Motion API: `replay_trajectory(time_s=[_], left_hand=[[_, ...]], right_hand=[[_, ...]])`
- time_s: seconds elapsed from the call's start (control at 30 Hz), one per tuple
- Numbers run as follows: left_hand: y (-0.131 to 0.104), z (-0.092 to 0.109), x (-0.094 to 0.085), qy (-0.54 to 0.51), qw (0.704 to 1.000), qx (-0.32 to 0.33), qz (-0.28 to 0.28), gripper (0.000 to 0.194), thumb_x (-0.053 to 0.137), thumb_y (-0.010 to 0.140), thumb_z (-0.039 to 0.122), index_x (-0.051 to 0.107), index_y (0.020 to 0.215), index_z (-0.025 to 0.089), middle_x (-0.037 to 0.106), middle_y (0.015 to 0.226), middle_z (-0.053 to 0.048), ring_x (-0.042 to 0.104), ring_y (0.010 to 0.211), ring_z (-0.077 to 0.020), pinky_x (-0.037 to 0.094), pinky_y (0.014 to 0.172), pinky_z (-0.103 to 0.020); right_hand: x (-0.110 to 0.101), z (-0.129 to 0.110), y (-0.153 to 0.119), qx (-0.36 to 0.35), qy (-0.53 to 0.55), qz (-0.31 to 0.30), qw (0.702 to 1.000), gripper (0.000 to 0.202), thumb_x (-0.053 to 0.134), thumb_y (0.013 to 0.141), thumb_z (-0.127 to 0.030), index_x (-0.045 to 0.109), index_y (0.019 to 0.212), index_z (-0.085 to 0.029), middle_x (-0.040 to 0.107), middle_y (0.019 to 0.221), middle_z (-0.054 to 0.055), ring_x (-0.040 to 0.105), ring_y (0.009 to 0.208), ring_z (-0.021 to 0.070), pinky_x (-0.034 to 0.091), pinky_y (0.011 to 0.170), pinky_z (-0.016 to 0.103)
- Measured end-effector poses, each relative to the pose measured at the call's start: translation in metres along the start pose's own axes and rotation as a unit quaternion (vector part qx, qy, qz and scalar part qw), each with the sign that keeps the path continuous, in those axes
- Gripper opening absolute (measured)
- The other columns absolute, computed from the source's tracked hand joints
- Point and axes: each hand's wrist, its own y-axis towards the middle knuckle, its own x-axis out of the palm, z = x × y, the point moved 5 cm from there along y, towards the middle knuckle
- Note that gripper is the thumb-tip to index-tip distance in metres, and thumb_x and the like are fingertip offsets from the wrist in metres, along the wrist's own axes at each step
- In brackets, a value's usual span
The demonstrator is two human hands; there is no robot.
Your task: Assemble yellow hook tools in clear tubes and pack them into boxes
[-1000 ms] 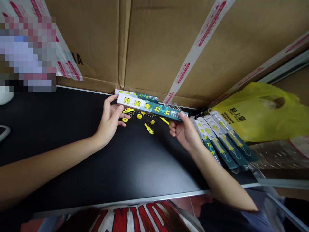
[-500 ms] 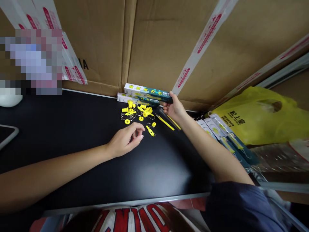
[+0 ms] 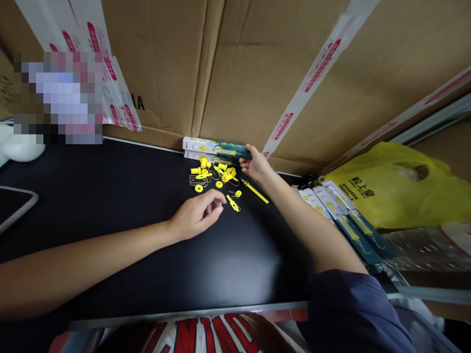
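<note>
My right hand (image 3: 256, 164) grips the right end of a long narrow spring scale box (image 3: 215, 146), printed white and dark teal. This box lies over or against a second, similar box (image 3: 206, 158) at the cardboard wall. My left hand (image 3: 198, 214) rests on the black table, fingers loosely curled, thumb and forefinger apart, holding nothing. Just beyond its fingertips are a small yellow hook piece (image 3: 233, 203) and a yellow ring (image 3: 238, 193). Behind them lies a pile of yellow plastic parts (image 3: 228, 175) with wire hooks. A yellow rod (image 3: 255, 190) lies below my right hand.
A tall cardboard wall (image 3: 165, 73) closes off the back of the black table (image 3: 121, 196). To the right are several packaged spring scales (image 3: 348, 220) and a yellow plastic bag (image 3: 390, 191). A white rounded object (image 3: 24, 148) and a light-edged device (image 3: 18, 208) stand left.
My right hand has lowered the held box, shifting it left against the other one. The dark, clear-looking strip beside the yellow rod no longer shows. My left hand stays put; the view has shifted slightly.
</note>
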Motion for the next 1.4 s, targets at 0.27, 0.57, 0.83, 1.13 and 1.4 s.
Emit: replay_trajectory(time_s=[0.27, 0.57, 0.83, 1.13, 1.4], left_hand=[[0.000, 0.002, 0.001, 0.037, 0.999, 0.008, -0.007, 0.012, 0.044, 0.090, 0.023, 0.055, 0.093, 0.019, 0.061, 0.078, 0.001, 0.054, 0.058, -0.0090, 0.045, 0.057, -0.022], [0.037, -0.011, -0.017, 0.311, 0.949, 0.033, -0.035, 0.037, 0.047, 0.091, 0.036, 0.054, 0.123, 0.020, 0.051, 0.128, -0.011, 0.045, 0.121, -0.0282, 0.032, 0.103, -0.048], [0.091, -0.045, 0.003, 0.368, 0.929, -0.025, -0.027, 0.052, 0.044, 0.089, 0.053, 0.051, 0.132, 0.023, 0.049, 0.126, -0.015, 0.042, 0.119, -0.0335, 0.030, 0.099, -0.054], [0.099, -0.061, 0.010, 0.397, 0.915, -0.051, -0.053, 0.058, 0.039, 0.088, 0.062, 0.052, 0.131, 0.025, 0.051, 0.120, -0.013, 0.044, 0.113, -0.0324, 0.038, 0.091, -0.047], [0.085, -0.046, 0.018, 0.424, 0.901, -0.022, -0.090, 0.053, 0.039, 0.089, 0.060, 0.055, 0.125, 0.024, 0.055, 0.112, -0.011, 0.049, 0.104, -0.0280, 0.041, 0.079, -0.037]], right_hand=[[-0.003, -0.007, -0.006, -0.052, -0.002, -0.032, 0.998, 0.020, 0.044, 0.089, -0.041, 0.044, 0.081, -0.022, 0.052, 0.047, -0.005, 0.041, 0.036, 0.0078, 0.032, 0.035, 0.017], [-0.008, -0.016, -0.013, -0.083, -0.037, -0.124, 0.988, 0.021, 0.055, 0.077, -0.038, 0.042, 0.086, -0.024, 0.062, 0.062, -0.002, 0.052, 0.047, 0.0114, 0.039, 0.041, 0.019], [-0.016, -0.018, -0.008, -0.113, -0.116, -0.184, 0.969, 0.026, 0.057, 0.072, -0.037, 0.040, 0.088, -0.024, 0.060, 0.062, -0.003, 0.048, 0.046, 0.0105, 0.031, 0.037, 0.015], [-0.023, -0.018, 0.007, -0.199, -0.273, -0.169, 0.926, 0.043, 0.076, 0.062, -0.035, 0.049, 0.092, -0.021, 0.049, 0.067, -0.005, 0.042, 0.047, 0.0079, 0.032, 0.038, 0.018], [-0.012, -0.026, -0.004, -0.368, -0.404, -0.126, 0.828, 0.029, 0.073, 0.067, -0.025, 0.058, 0.090, -0.019, 0.055, 0.091, 0.004, 0.051, 0.089, 0.0219, 0.043, 0.081, 0.036]])
